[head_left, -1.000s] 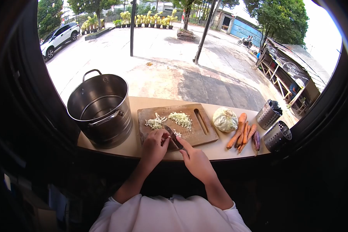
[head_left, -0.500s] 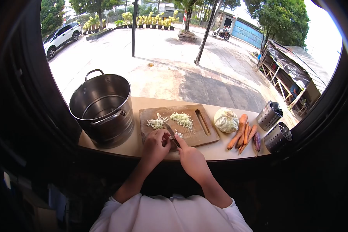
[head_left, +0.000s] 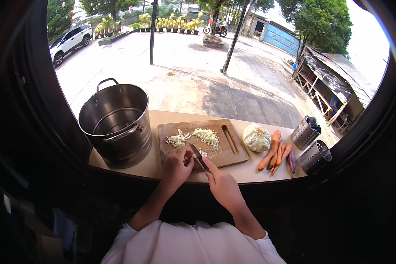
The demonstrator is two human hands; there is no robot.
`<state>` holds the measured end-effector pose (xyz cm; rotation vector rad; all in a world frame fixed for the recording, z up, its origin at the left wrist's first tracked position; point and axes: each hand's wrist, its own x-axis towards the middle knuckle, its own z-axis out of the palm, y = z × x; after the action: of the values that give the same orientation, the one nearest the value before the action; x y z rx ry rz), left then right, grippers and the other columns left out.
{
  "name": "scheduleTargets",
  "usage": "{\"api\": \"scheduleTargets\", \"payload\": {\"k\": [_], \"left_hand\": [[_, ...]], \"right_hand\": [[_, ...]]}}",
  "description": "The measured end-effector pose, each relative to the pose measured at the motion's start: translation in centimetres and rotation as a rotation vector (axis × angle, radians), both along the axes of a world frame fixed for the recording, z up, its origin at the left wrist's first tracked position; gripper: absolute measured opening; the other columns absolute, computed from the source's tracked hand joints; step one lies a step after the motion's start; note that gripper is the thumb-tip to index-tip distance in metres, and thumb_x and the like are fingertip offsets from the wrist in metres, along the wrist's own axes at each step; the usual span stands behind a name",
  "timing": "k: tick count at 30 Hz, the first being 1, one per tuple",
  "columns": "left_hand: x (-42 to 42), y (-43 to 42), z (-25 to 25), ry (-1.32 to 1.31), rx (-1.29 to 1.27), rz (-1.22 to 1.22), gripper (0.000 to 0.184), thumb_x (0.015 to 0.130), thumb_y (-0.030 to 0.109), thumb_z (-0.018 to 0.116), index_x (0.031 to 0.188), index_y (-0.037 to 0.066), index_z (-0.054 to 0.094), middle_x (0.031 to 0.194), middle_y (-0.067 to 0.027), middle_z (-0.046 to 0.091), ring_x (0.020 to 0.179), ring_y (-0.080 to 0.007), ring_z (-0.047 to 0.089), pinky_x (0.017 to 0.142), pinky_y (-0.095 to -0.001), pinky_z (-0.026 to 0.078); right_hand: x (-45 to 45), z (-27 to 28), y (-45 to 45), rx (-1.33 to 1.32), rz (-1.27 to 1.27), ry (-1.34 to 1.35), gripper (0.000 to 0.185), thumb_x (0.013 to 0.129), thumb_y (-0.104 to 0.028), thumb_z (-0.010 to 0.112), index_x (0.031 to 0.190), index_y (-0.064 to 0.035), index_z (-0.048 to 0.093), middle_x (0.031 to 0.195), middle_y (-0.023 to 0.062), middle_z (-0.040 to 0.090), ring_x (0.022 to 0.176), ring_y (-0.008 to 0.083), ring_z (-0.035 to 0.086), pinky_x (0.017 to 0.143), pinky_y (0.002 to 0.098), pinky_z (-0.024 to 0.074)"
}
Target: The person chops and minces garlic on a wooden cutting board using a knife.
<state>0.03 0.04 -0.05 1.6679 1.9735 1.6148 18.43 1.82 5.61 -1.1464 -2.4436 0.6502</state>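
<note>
My right hand (head_left: 224, 185) grips a knife (head_left: 197, 153), its forefinger stretched along the back and its blade pointing up and left over the wooden cutting board (head_left: 176, 128). Close beside the blade, my left hand (head_left: 177, 166) is closed at the board's near edge, fingers curled on a pale bit of cabbage that is mostly hidden. Shredded cabbage (head_left: 178, 139) lies on the board beyond my left hand. A pile of finely chopped cabbage (head_left: 207, 137) sits at the board's middle, and a few small bits rest by the blade.
A large steel pot (head_left: 116, 127) stands left of the board. To the right are a cabbage head (head_left: 256, 137), several carrots (head_left: 275, 152), a purple vegetable (head_left: 291, 164) and two perforated metal holders (head_left: 316, 157). The counter's front edge (head_left: 255, 179) runs just before me.
My right hand and the knife have shifted slightly right, a little away from my left hand. My left hand stays almost in place. Outside, a motorcycle has moved left.
</note>
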Motion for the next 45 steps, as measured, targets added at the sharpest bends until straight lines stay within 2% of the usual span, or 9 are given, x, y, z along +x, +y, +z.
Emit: {"api": "scheduleTargets", "payload": {"k": [8,12,17,20,24,35,38,42,45], "left_hand": [[0.0,-0.1,0.0,0.022,-0.017,0.013,0.019,0.082,0.004,0.074,0.098,0.005,0.065,0.087,-0.0107,0.068,0.077,-0.0259,0.069,0.073,-0.0389,0.055],[0.1,-0.1,-0.1,0.037,-0.002,0.027,0.021,0.080,0.002,0.075,0.099,0.005,0.065,0.088,-0.0094,0.068,0.077,-0.0225,0.070,0.070,-0.0341,0.057],[0.1,0.0,-0.1,0.022,0.002,0.025,0.018,0.083,0.005,0.074,0.098,0.006,0.065,0.087,-0.0103,0.068,0.077,-0.0245,0.069,0.072,-0.0379,0.056],[0.0,0.0,-0.1,0.037,0.008,0.008,0.017,0.083,0.003,0.075,0.097,0.005,0.066,0.088,-0.0092,0.068,0.078,-0.0223,0.070,0.070,-0.0340,0.057],[-0.1,0.1,-0.5,0.072,0.017,0.027,0.019,0.082,0.002,0.076,0.098,0.005,0.065,0.087,-0.0092,0.068,0.078,-0.0222,0.070,0.071,-0.0339,0.057],[-0.1,0.1,-0.6,0.081,0.017,0.026,0.021,0.081,0.001,0.076,0.098,0.005,0.064,0.088,-0.0094,0.068,0.079,-0.0226,0.070,0.071,-0.0337,0.058],[0.1,0.0,-0.4,-0.049,-0.026,0.012,0.016,0.083,0.005,0.074,0.096,0.007,0.064,0.086,-0.0100,0.067,0.082,-0.0282,0.068,0.074,-0.0411,0.055],[0.1,0.0,-0.3,-0.016,-0.018,0.013,0.015,0.084,0.006,0.074,0.095,0.007,0.064,0.085,-0.0098,0.068,0.082,-0.0283,0.067,0.074,-0.0413,0.054],[0.1,-0.2,0.3,0.001,-0.017,0.011,0.015,0.084,0.006,0.074,0.095,0.007,0.064,0.085,-0.0099,0.068,0.082,-0.0285,0.067,0.075,-0.0413,0.054]], "right_hand": [[-0.1,0.3,-0.5,0.037,0.010,-0.086,0.050,0.103,-0.020,0.054,0.152,-0.0213,0.047,0.084,0.0254,0.067,0.080,0.0463,0.065,0.070,0.0550,0.0501],[-0.5,-0.9,-0.3,0.111,0.016,-0.112,0.051,0.103,-0.020,0.054,0.153,-0.0227,0.045,0.083,0.0234,0.067,0.079,0.0443,0.067,0.070,0.0532,0.0518],[-1.2,-0.3,0.9,0.012,0.020,-0.040,0.049,0.103,-0.019,0.055,0.151,-0.0208,0.048,0.088,0.0261,0.068,0.083,0.0467,0.065,0.072,0.0538,0.0506],[-0.8,-0.2,1.3,-0.031,0.014,0.025,0.047,0.103,-0.018,0.054,0.149,-0.0197,0.050,0.089,0.0274,0.068,0.084,0.0480,0.064,0.074,0.0544,0.0497],[-0.3,-0.4,0.5,-0.003,0.026,0.045,0.047,0.103,-0.019,0.054,0.150,-0.0201,0.050,0.087,0.0274,0.067,0.083,0.0480,0.064,0.073,0.0550,0.0491],[-0.6,0.2,-0.2,0.025,0.023,-0.101,0.051,0.104,-0.019,0.052,0.153,-0.0212,0.044,0.085,0.0255,0.068,0.080,0.0455,0.066,0.071,0.0546,0.0507],[-1.0,0.1,0.1,0.037,0.032,-0.111,0.051,0.104,-0.019,0.052,0.154,-0.0203,0.043,0.085,0.0253,0.068,0.081,0.0456,0.066,0.072,0.0549,0.0509],[-1.8,-0.7,0.9,0.041,0.033,-0.070,0.050,0.103,-0.019,0.053,0.153,-0.0179,0.045,0.090,0.0254,0.069,0.085,0.0465,0.066,0.073,0.0549,0.0508],[-1.5,-0.4,1.7,-0.056,0.060,0.015,0.048,0.103,-0.018,0.054,0.151,-0.0156,0.048,0.094,0.0264,0.070,0.089,0.0474,0.066,0.075,0.0551,0.0503]]}}
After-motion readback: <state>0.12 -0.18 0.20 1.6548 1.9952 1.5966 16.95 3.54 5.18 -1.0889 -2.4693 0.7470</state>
